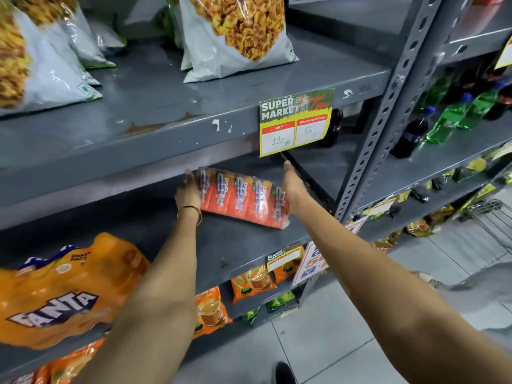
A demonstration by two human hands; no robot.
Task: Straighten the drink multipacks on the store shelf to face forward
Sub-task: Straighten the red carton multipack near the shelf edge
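Your left hand (189, 194): clasps the orange multipack (243, 198) at its left end
Your right hand (292, 187): flat against its right end
Multipack: lying tilted on the grey shelf (235, 245)

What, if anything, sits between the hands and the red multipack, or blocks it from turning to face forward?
Nothing visible. The left hand and right hand already clasp the ends of the red multipack, and the shelf around it is bare; the Fanta pack lies well off to the left.
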